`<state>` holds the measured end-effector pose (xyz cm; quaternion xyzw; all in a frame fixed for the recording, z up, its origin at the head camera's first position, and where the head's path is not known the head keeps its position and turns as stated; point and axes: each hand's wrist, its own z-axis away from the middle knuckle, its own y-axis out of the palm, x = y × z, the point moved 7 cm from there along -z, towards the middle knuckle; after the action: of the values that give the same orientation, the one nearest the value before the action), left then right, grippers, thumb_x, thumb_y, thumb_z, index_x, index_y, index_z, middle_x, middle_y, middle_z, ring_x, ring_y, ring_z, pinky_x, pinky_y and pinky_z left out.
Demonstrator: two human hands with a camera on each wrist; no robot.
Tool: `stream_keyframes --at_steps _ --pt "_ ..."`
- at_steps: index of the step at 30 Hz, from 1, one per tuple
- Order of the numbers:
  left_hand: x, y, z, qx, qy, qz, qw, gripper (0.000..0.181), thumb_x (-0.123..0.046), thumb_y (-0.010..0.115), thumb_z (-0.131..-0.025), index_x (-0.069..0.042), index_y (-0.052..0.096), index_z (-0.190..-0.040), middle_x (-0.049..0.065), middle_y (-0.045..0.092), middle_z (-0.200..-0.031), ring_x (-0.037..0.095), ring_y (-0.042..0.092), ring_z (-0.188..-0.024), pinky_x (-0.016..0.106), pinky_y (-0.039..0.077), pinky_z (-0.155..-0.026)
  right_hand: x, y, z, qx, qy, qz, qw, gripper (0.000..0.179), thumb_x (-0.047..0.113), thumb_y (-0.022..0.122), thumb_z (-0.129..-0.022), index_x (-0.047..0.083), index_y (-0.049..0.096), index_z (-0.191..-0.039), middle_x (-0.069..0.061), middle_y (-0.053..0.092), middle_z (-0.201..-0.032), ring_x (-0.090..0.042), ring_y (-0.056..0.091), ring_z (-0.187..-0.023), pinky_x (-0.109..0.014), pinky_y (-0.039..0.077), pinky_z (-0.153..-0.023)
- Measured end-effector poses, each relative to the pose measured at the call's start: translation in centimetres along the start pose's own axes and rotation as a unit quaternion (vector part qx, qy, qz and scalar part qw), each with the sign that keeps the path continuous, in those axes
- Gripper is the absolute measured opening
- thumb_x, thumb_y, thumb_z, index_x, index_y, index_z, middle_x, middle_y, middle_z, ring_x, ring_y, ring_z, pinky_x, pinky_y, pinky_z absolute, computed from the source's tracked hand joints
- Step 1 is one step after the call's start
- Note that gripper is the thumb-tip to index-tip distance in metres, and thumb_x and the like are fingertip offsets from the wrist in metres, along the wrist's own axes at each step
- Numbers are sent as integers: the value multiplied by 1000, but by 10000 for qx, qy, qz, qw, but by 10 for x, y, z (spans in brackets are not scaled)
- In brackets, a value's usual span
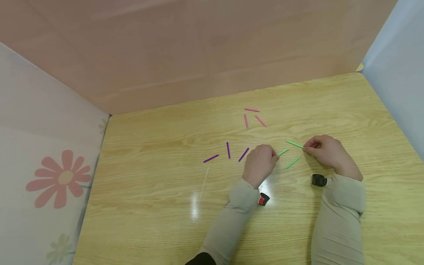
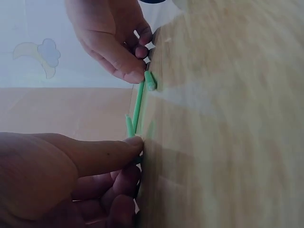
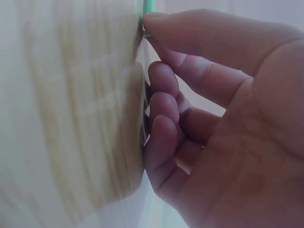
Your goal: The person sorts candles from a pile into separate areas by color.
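Note:
Three short green sticks lie close together on the wooden table between the two hands. My left hand (image 1: pixel 260 165) pinches the end of one green stick (image 1: pixel 283 152) between thumb and fingers, low against the tabletop. With thumb and index finger, my right hand (image 1: pixel 326 151) pinches the near end of another green stick (image 1: pixel 293 143); only a bit of that stick (image 3: pixel 150 5) shows in the right wrist view. Untouched in front of them lies the third green stick (image 1: pixel 293 162). Beside the left hand is a purple stick (image 1: pixel 243 154).
Further left lie two more purple sticks, one upright in view (image 1: pixel 228 151) and one slanting (image 1: pixel 211 158). Three pink sticks (image 1: pixel 261 121) form a loose group farther back. A brown panel (image 1: pixel 205 48) borders the back of the table (image 1: pixel 139 206), with pale walls at both sides.

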<state>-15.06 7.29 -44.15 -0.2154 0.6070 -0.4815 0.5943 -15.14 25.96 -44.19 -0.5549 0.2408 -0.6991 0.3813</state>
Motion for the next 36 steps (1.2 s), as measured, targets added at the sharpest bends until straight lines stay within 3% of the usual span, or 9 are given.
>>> stream_keyframes --at_steps 6,15,36 --pt "-2 1 -1 -92 -81 -248 9996 15 -24 64 -93 -20 76 -86 -9 70 -82 -1 48 -53 14 37 -45 2 -2 0 -11 -15 21 10000 27 25 56 -97 0 67 -99 -11 65 -88 -15 53 -75 -31 39 -69" --pt "-4 1 -1 -244 48 -507 9984 11 -30 64 -93 -21 70 -87 -12 65 -78 -2 47 -58 14 36 -47 0 -2 2 -15 33 4 10000 27 26 55 -97 1 67 -100 -11 65 -91 -17 54 -78 -31 39 -70" --pt "-2 2 -1 -284 66 -464 9985 10 -29 64 -93 -21 68 -88 -12 64 -78 -1 46 -56 15 35 -46 1 0 0 2 45 -25 10000 27 26 56 -97 1 66 -100 -11 65 -90 -15 53 -77 -30 39 -70"
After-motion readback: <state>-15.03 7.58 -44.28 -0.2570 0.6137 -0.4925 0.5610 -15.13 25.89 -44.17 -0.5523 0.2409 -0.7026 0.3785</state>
